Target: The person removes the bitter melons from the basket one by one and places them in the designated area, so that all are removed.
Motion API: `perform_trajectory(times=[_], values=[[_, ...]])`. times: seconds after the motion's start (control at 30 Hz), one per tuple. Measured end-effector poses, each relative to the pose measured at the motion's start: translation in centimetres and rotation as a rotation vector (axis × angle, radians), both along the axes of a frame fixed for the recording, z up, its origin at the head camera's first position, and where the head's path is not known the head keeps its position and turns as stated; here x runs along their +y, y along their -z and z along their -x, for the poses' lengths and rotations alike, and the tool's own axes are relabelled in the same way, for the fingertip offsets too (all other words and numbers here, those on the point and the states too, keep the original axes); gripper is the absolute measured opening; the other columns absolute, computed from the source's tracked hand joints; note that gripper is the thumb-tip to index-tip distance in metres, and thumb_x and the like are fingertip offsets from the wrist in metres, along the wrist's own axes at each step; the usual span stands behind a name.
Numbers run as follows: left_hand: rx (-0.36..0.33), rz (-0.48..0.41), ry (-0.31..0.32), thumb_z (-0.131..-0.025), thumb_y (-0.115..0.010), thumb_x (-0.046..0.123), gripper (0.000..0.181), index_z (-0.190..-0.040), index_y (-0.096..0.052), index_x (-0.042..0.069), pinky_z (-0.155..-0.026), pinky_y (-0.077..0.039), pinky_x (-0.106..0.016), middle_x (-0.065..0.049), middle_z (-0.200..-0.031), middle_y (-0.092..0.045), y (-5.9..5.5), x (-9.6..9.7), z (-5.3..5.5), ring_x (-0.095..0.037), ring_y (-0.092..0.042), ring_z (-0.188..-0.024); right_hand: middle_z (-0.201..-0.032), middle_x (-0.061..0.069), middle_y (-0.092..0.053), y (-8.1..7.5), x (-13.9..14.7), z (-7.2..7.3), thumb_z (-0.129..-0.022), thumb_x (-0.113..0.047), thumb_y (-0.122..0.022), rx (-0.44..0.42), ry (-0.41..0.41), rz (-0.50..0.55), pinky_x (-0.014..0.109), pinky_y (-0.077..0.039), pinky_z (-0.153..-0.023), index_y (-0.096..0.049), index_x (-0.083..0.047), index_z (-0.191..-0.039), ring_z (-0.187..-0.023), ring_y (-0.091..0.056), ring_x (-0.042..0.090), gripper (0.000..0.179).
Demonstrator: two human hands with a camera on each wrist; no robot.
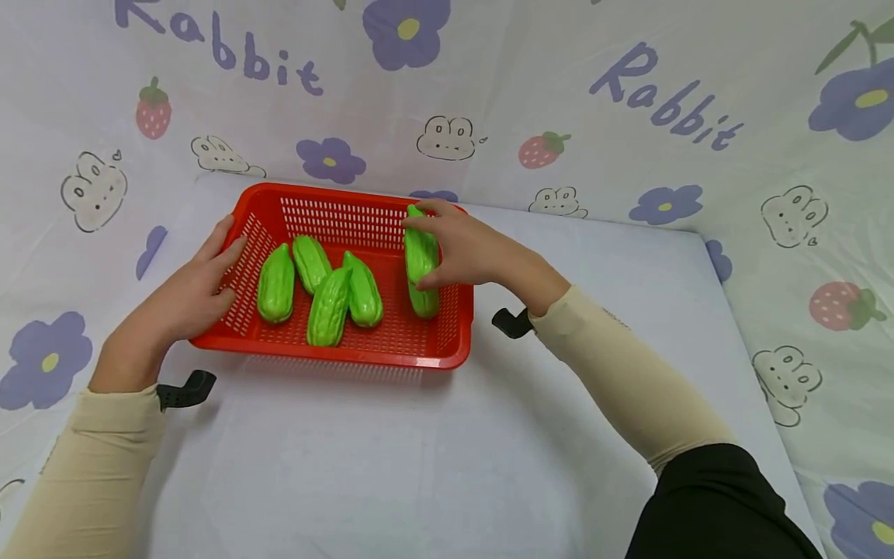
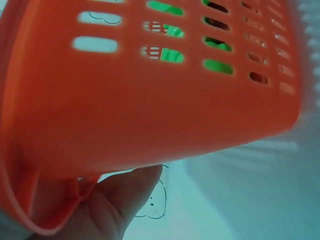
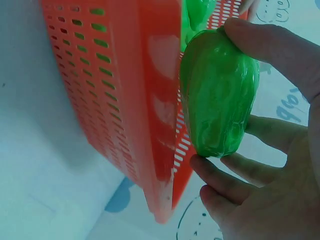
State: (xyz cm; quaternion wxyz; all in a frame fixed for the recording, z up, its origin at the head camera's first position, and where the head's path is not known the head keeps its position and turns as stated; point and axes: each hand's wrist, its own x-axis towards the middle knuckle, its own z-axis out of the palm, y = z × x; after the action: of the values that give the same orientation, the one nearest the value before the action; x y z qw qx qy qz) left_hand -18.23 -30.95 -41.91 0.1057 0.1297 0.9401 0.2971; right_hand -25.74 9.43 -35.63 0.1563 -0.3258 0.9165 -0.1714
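Observation:
A red plastic basket [image 1: 391, 353] with slotted walls holds several glossy green toy bitter melons [image 1: 328, 308], clustered left of its middle. At the basket's left end my left hand [image 1: 192, 291] grips the rim; in the left wrist view its fingers [image 2: 132, 192] show beside the red wall. My right hand [image 1: 471, 244] pinches one bitter melon [image 3: 220, 95] lengthwise between thumb and fingertips, over the basket's right end. Seen from the right wrist, this melon is right by the red rim [image 3: 162, 100]. More green shows just below the thumb in the head view.
The basket stands on a white-covered table [image 1: 391, 466], towards its back edge. Behind it hangs a white cloth [image 1: 489, 78] printed with rabbits, flowers and strawberries. Dark camera mounts [image 1: 187, 390] stick out from both wrists.

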Motion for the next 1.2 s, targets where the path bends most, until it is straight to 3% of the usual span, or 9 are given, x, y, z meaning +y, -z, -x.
perform_trajectory(times=[0.4, 0.67, 1.2], values=[[0.020, 0.025, 0.018, -0.100, -0.068, 0.014, 0.089, -0.169, -0.017, -0.006, -0.113, -0.040, -0.072, -0.009, -0.181, 0.014, -0.1, 0.1, 0.0, -0.052, -0.019, -0.160, -0.173, 0.015, -0.027, -0.5, 1.7, 0.4, -0.085, -0.036, -0.091, 0.004, 0.025, 0.028, 0.047, -0.043, -0.119, -0.049, -0.013, -0.164, -0.154, -0.036, 0.034, 0.093], [0.023, -0.001, -0.013, -0.092, -0.056, -0.007, 0.087, -0.169, -0.016, -0.005, -0.115, -0.035, -0.072, -0.008, -0.181, 0.016, 0.3, 0.1, 0.0, -0.049, -0.011, -0.162, -0.174, 0.015, -0.027, -0.8, 2.3, 0.3, -0.083, -0.038, -0.092, 0.019, 0.054, 0.032, 0.050, -0.044, -0.118, -0.049, -0.014, -0.165, -0.155, -0.035, 0.034, 0.096], [0.005, -0.026, 0.000, -0.090, -0.052, -0.010, 0.087, -0.170, -0.017, -0.004, -0.118, -0.033, -0.072, -0.003, -0.181, 0.016, 0.3, -0.2, 0.1, -0.048, -0.011, -0.163, -0.174, 0.014, -0.026, -1.8, 4.9, -0.3, -0.085, -0.037, -0.091, 0.042, 0.109, 0.045, 0.054, -0.046, -0.116, -0.048, -0.014, -0.165, -0.154, -0.037, 0.035, 0.094]])
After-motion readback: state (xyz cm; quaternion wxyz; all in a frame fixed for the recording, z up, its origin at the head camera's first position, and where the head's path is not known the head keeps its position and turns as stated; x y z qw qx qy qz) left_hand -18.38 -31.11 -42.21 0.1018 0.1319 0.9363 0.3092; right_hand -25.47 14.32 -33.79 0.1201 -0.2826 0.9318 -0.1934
